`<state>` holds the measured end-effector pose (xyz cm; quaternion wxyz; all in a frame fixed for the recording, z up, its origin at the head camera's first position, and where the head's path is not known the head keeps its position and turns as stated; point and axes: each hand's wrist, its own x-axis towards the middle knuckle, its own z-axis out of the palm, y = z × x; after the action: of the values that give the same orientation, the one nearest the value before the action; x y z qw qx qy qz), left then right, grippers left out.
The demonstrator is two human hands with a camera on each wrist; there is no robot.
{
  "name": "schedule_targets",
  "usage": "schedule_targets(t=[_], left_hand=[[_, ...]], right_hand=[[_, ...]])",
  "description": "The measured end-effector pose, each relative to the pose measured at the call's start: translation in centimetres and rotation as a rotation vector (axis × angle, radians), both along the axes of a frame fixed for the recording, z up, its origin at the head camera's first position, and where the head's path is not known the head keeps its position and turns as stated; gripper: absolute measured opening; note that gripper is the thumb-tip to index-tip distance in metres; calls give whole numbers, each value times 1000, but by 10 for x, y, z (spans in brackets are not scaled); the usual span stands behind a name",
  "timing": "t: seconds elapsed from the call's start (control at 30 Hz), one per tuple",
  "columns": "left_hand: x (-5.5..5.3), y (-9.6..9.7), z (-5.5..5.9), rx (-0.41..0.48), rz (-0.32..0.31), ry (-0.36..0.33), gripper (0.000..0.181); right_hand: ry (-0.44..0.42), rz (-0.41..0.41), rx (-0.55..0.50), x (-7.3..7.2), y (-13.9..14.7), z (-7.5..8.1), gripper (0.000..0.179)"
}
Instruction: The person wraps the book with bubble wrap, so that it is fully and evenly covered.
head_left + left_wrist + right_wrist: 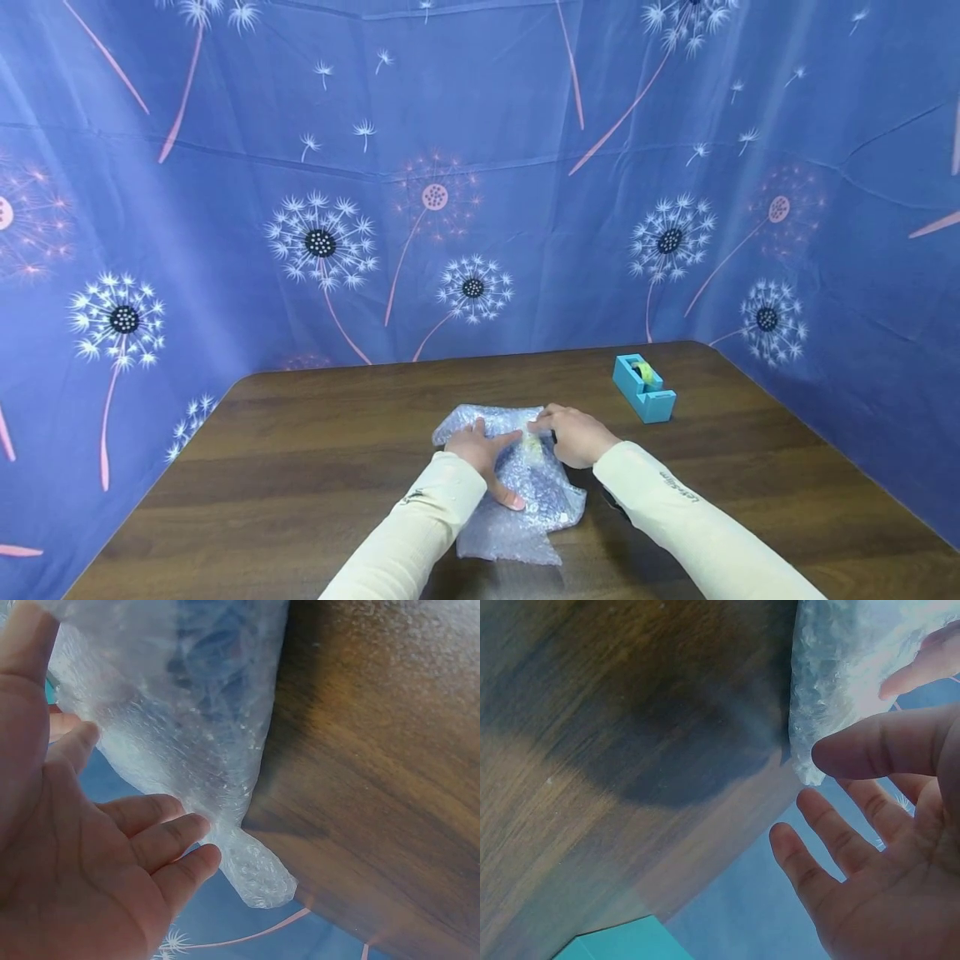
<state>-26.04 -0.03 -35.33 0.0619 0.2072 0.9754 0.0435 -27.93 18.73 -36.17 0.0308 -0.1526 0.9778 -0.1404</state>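
Observation:
A crumpled sheet of clear bubble wrap (510, 537) lies folded over itself near the middle of the table. My left hand (480, 454) rests on it with thumb and fingers spread. On the wrap's right side, my right hand (573, 435) touches the top with extended fingers, beside a yellowish strip of tape (532, 447). In the left wrist view, the fingers run along the side of the bubble wrap (172, 712), and something bluish shows dimly through it. The right wrist view shows loosely bent fingers by the edge of the wrap (832, 682).
Farther back on the right stands a turquoise tape dispenser (652, 406) with a yellow roll. The brown wooden table (315, 450) reaches back to a blue curtain (525, 208) printed with dandelions.

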Motion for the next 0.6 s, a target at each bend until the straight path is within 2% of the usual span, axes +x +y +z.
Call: schedule_targets(t=[0.17, 0.3, 0.47, 0.6], left_hand=[[3, -1, 2, -22, 21, -6, 95], [4, 1, 4, -40, 33, -17, 96], [3, 1, 3, -41, 23, -8, 96], [3, -1, 5, -20, 13, 16, 95]], right_hand=[[-25, 25, -55, -2, 2, -3, 51], [4, 23, -181, -3, 9, -6, 44], [134, -76, -388, -8, 27, -10, 25], [231, -196, -472, -13, 51, -3, 22]])
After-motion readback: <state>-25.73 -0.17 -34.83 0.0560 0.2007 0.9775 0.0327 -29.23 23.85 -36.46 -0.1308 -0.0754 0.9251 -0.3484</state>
